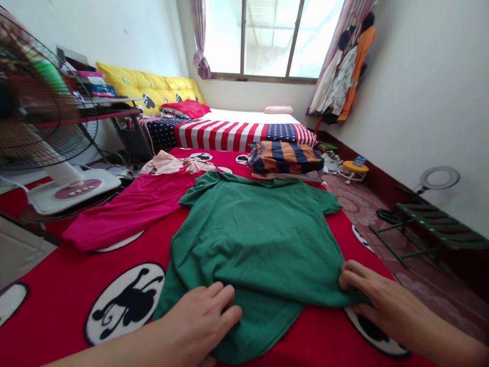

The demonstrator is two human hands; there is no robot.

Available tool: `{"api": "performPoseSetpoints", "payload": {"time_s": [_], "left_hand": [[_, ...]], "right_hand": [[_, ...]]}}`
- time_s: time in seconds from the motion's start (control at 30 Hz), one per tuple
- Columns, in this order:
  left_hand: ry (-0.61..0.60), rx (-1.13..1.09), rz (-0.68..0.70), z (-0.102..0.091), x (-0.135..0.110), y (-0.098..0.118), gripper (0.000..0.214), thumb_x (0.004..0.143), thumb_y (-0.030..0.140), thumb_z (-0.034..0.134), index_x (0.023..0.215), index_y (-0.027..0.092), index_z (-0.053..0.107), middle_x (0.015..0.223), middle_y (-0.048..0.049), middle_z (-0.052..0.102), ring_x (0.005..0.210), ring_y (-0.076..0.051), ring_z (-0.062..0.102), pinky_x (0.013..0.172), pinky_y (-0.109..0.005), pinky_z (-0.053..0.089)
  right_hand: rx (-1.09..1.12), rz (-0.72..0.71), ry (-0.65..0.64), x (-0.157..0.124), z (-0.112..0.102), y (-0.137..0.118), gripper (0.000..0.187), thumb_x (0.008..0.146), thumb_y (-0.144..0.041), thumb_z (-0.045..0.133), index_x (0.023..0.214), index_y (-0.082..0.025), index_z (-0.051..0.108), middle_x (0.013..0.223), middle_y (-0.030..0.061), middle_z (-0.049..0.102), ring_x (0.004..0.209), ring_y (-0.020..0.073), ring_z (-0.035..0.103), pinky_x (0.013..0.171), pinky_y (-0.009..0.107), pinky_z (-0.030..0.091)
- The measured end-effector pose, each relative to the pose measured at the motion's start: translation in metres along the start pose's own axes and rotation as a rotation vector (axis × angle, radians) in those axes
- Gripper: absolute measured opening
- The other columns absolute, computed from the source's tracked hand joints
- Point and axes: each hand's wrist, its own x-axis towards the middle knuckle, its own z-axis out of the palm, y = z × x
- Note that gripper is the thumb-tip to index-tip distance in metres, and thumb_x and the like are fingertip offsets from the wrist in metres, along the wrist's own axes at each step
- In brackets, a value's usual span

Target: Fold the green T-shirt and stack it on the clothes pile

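Observation:
A green T-shirt (260,229) lies spread on the red bedcover, its neckline and sleeves toward the far side. The near edge is wavy and partly folded. My left hand (206,316) is closed over the lower left part of the shirt, its fingers curled where the cloth bunches; the fingertips are partly hidden. At the shirt's lower right corner, my right hand (367,288) pinches the hem between thumb and fingers. To the left of the shirt lies a magenta garment (133,204), with a pale pink cloth (173,164) beyond it.
Folded clothes (284,158) with orange and navy stripes top a stack behind the shirt. A fan (72,188) stands at the left. On the right are a green slatted stool (439,224) and a ring light (439,177). The bedcover (57,285) has round monkey patches.

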Motion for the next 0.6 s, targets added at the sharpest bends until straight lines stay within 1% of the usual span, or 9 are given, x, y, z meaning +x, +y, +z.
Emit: {"api": "performPoseSetpoints", "payload": {"time_s": [0.1, 0.2, 0.23, 0.27, 0.33, 0.37, 0.4, 0.5, 0.6], "left_hand": [[-0.035, 0.032, -0.045, 0.004, 0.005, -0.013, 0.031, 0.070, 0.017, 0.058, 0.101, 0.023, 0.064, 0.103, -0.0095, 0.065, 0.093, -0.026, 0.061, 0.083, -0.035, 0.049], [0.017, -0.005, -0.077, -0.016, 0.021, -0.043, 0.028, 0.068, 0.009, 0.047, 0.087, 0.021, 0.065, 0.089, -0.0067, 0.067, 0.082, -0.024, 0.064, 0.073, -0.033, 0.049], [0.097, -0.046, -0.098, -0.025, 0.028, -0.056, 0.028, 0.066, 0.010, 0.048, 0.084, 0.022, 0.065, 0.087, -0.0052, 0.068, 0.083, -0.024, 0.064, 0.074, -0.032, 0.049], [0.206, -0.119, -0.121, -0.034, 0.036, -0.070, 0.029, 0.065, 0.012, 0.049, 0.086, 0.022, 0.066, 0.086, -0.0034, 0.068, 0.083, -0.022, 0.064, 0.075, -0.030, 0.049], [0.376, -0.303, -0.250, -0.048, 0.049, -0.096, 0.032, 0.068, 0.018, 0.049, 0.093, 0.021, 0.067, 0.086, -0.0022, 0.069, 0.080, -0.020, 0.064, 0.073, -0.027, 0.049], [0.427, -0.380, -0.312, -0.052, 0.053, -0.107, 0.033, 0.070, 0.024, 0.051, 0.098, 0.019, 0.067, 0.088, -0.0032, 0.070, 0.079, -0.020, 0.064, 0.071, -0.027, 0.050], [0.448, -0.455, -0.366, -0.054, 0.055, -0.116, 0.036, 0.072, 0.031, 0.053, 0.103, 0.018, 0.066, 0.090, -0.0046, 0.070, 0.077, -0.020, 0.064, 0.069, -0.028, 0.050], [0.375, -0.615, -0.416, -0.053, 0.044, -0.126, 0.058, 0.071, 0.052, 0.060, 0.116, 0.015, 0.061, 0.096, -0.0084, 0.071, 0.078, -0.022, 0.066, 0.066, -0.029, 0.052], [0.293, -0.576, -0.391, -0.043, 0.022, -0.115, 0.075, 0.067, 0.056, 0.068, 0.131, 0.020, 0.054, 0.112, -0.0094, 0.068, 0.095, -0.025, 0.066, 0.079, -0.032, 0.053]], "right_hand": [[0.109, 0.032, -0.159, 0.016, -0.009, 0.007, 0.017, 0.065, -0.010, 0.050, 0.073, -0.023, 0.056, 0.078, 0.0010, 0.061, 0.069, 0.0154, 0.057, 0.063, 0.025, 0.044], [0.400, 0.083, -0.323, 0.050, -0.030, 0.023, 0.002, 0.070, -0.021, 0.053, 0.071, -0.021, 0.055, 0.065, -0.0007, 0.056, 0.061, 0.0148, 0.053, 0.055, 0.024, 0.041], [0.500, 0.126, -0.293, 0.064, -0.035, 0.029, 0.007, 0.071, -0.027, 0.055, 0.072, -0.020, 0.056, 0.065, -0.0002, 0.058, 0.061, 0.0152, 0.054, 0.055, 0.024, 0.042], [0.551, 0.193, -0.180, 0.078, -0.038, 0.035, 0.013, 0.071, -0.032, 0.057, 0.074, -0.020, 0.058, 0.067, 0.0010, 0.061, 0.063, 0.0162, 0.057, 0.056, 0.025, 0.044], [0.519, 0.334, 0.158, 0.102, -0.037, 0.041, 0.020, 0.070, -0.037, 0.060, 0.081, -0.019, 0.062, 0.078, 0.0048, 0.067, 0.073, 0.0196, 0.062, 0.066, 0.029, 0.049], [0.475, 0.368, 0.286, 0.111, -0.034, 0.042, 0.023, 0.071, -0.037, 0.061, 0.086, -0.019, 0.063, 0.085, 0.0067, 0.069, 0.079, 0.0214, 0.064, 0.072, 0.031, 0.051], [0.438, 0.371, 0.357, 0.116, -0.029, 0.040, 0.027, 0.071, -0.037, 0.062, 0.091, -0.019, 0.064, 0.093, 0.0082, 0.070, 0.085, 0.0229, 0.065, 0.078, 0.032, 0.052], [0.377, 0.258, 0.294, 0.112, -0.015, 0.030, 0.037, 0.075, -0.047, 0.062, 0.101, -0.021, 0.066, 0.106, 0.0091, 0.069, 0.099, 0.0259, 0.064, 0.089, 0.036, 0.050], [0.252, 0.133, 0.192, 0.094, -0.005, 0.023, 0.051, 0.071, -0.052, 0.068, 0.113, -0.024, 0.066, 0.124, 0.0094, 0.062, 0.114, 0.0296, 0.058, 0.100, 0.042, 0.045]]}}
